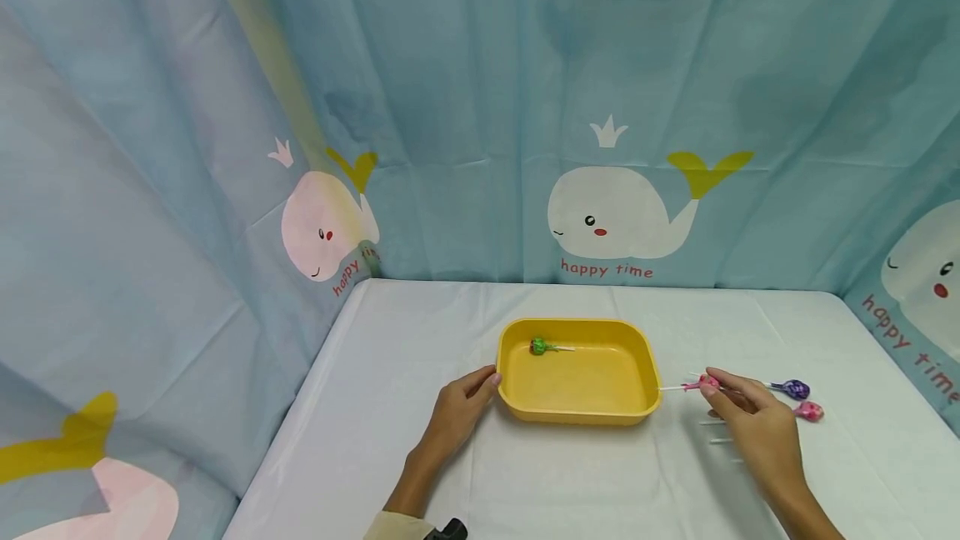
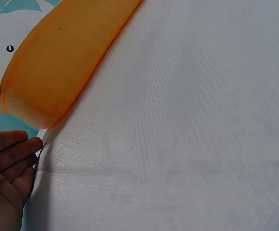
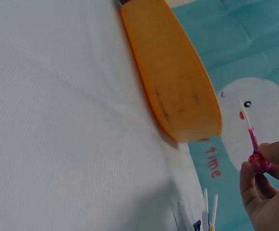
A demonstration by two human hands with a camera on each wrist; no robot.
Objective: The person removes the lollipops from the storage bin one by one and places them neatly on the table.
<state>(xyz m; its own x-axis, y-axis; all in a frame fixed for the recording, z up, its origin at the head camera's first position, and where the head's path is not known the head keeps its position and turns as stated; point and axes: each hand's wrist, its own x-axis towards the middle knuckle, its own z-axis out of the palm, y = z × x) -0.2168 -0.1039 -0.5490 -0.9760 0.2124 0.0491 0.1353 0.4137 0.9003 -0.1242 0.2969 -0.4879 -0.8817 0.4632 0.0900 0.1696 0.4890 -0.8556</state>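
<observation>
A yellow tray (image 1: 577, 419) sits on the white table with a green-wrapped lollipop (image 1: 537, 346) inside, near its back left. At the tray's left end my left hand (image 1: 459, 411) touches the rim with the thumb, its other fingers loosely bent below the rim in the left wrist view. Beyond the tray's right end, my right hand (image 1: 757, 423) pinches a pink-wrapped lollipop (image 3: 259, 163) by its wrapped head between thumb and fingers. Its white stick points left toward the tray's right rim.
To the right of the right hand lie a purple-wrapped lollipop (image 1: 795, 390) and another pink-wrapped lollipop (image 1: 810, 412). Several white sticks (image 1: 720, 441) show from under that hand, their heads hidden. A blue curtain (image 1: 465, 148) with printed whales hangs behind and beside the table.
</observation>
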